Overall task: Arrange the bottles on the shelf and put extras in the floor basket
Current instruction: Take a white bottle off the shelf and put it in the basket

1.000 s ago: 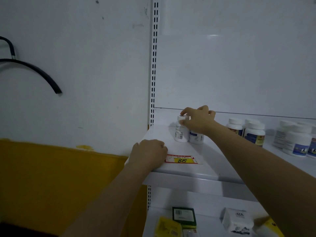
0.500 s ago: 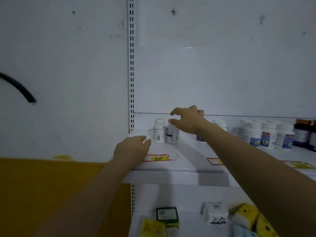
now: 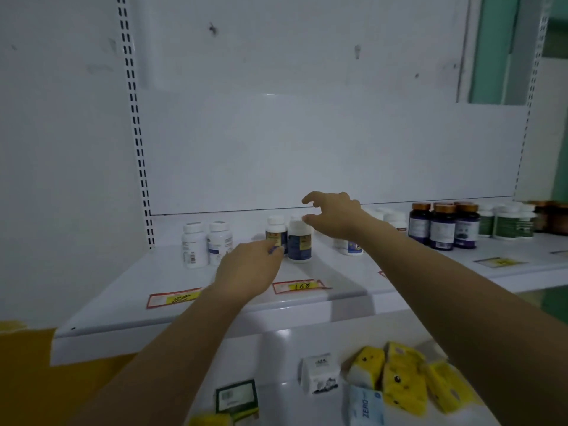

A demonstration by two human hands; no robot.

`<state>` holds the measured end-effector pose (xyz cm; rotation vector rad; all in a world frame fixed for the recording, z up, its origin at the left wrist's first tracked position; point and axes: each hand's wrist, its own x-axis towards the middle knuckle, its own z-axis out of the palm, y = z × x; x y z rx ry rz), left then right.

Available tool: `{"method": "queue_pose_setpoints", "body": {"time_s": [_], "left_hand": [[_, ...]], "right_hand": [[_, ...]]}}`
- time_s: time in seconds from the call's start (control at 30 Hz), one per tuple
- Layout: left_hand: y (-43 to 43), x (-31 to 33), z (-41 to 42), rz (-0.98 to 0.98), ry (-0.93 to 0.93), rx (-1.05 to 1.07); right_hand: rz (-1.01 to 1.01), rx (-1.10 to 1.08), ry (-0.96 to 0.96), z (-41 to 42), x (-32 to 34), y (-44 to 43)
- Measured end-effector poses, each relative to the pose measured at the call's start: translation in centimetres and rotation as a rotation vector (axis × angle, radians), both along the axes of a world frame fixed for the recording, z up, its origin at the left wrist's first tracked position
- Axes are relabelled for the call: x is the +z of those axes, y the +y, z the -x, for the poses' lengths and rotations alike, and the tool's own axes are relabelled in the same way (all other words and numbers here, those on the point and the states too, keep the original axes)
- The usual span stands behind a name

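a white back panel [image 3: 307,149] fills most of the view, smooth, with a few dark marks and a faint pale glint across its middle. slotted metal uprights edge it: the left upright [image 3: 135,118] with a double row of slots, the right upright [image 3: 528,103] thinner. to the left is a plain white wall [image 3: 61,149] with a yellow lower band [image 3: 30,379]. at the upper right a green wall [image 3: 491,50] shows behind the panel's cut corner. the white shelf [image 3: 123,302] runs the full width, with a lower shelf [image 3: 276,358] beneath it. the light is dim and cool, leaving everything greyish.
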<state>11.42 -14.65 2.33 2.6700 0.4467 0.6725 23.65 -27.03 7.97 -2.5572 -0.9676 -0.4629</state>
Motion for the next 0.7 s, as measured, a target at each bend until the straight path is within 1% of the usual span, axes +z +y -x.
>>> {"method": "queue_pose_setpoints", "body": {"time_s": [0.1, 0.3, 0.4, 0.57, 0.7], "left_hand": [[-1.1, 0.1, -1.6, 0.006, 0.010, 0.029], [-1.1, -0.9, -3.6, 0.107, 0.085, 0.174], [-1.8, -1.6, -3.8, 0.115, 0.084, 0.224], [-2.1, -2.5, -4.3, 0.113, 0.145, 0.267], [-2.0, -2.5, -4.4, 0.129, 0.128, 0.254]], "right_hand": [[-0.005, 0.029, 0.034, -2.5, -0.3, -1.0], [0.043, 0.204, 0.102, -5.4, -0.9, -0.7], [0.043, 0.261, 0.104, -6.1, -1.2, 0.0], [0.005, 0.232, 0.096, -6.3, -1.9, 1.4], [-0.034, 0.183, 0.114, -6.6, -2.3, 2.8]]}}
